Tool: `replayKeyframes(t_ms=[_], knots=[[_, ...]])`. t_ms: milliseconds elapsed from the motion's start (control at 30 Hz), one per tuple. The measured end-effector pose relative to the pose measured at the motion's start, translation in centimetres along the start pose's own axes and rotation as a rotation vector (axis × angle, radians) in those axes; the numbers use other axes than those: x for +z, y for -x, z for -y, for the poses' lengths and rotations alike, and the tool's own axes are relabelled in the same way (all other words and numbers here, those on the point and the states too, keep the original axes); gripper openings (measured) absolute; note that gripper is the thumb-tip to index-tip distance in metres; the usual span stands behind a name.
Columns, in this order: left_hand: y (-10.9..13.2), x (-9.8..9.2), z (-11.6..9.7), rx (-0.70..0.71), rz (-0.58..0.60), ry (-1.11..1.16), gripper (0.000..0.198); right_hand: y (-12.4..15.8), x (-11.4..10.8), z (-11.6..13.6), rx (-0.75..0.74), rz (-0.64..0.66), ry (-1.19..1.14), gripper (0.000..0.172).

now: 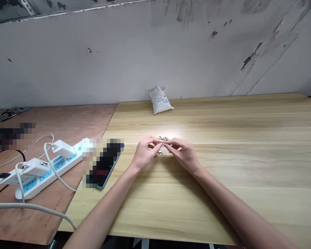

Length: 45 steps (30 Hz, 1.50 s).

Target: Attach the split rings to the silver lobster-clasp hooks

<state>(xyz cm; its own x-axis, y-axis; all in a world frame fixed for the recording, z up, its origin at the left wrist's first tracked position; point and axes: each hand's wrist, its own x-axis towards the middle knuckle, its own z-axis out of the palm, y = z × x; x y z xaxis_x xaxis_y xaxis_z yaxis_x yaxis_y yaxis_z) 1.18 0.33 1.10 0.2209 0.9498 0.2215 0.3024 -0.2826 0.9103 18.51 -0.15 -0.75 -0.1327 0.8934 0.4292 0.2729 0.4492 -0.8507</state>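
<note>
My left hand [146, 152] and my right hand [184, 152] meet at the fingertips over the wooden table [223, 193]. Thumb and forefinger are pinched together on each hand, gripping a small silvery metal piece between them. A metal lobster clasp [160, 153] shows just below the left fingertips and seems joined to that piece, though the fingers cover the link. Right behind the fingertips lies a small heap of similar metal clasps [163, 138], partly hidden by my right hand.
A blue-edged phone [110, 169] lies left of my left arm. Farther left, a white power strip [48, 176] with chargers and cables rests on a reddish board [59, 216]. A white printed packet [160, 101] stands at the back by the grey wall [119, 62].
</note>
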Motion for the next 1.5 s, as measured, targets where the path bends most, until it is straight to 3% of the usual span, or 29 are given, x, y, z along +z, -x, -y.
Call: replayKeyframes(t_ms=[633,1000,1200,1333,1500], knots=[[-0.4,-0.2,-0.1,-0.211,0.048,0.238,0.029,0.5,0.7,-0.4,-0.286,-0.043,0.610,0.023],[-0.4,-0.3,-0.2,-0.186,0.082,0.232,0.027,0.5,0.8,-0.3,-0.342,-0.032,0.646,0.025],[-0.3,-0.1,0.0,-0.186,0.042,0.195,0.023,0.6,1.0,-0.3,-0.381,-0.021,0.699,0.028],[-0.2,-0.1,-0.1,-0.098,-0.009,0.067,0.017,0.5,1.1,-0.1,-0.331,-0.036,0.586,0.025],[0.0,-0.7,-0.2,0.190,-0.100,-0.438,0.008,0.3,0.5,0.0,-0.226,0.009,0.341,0.024]])
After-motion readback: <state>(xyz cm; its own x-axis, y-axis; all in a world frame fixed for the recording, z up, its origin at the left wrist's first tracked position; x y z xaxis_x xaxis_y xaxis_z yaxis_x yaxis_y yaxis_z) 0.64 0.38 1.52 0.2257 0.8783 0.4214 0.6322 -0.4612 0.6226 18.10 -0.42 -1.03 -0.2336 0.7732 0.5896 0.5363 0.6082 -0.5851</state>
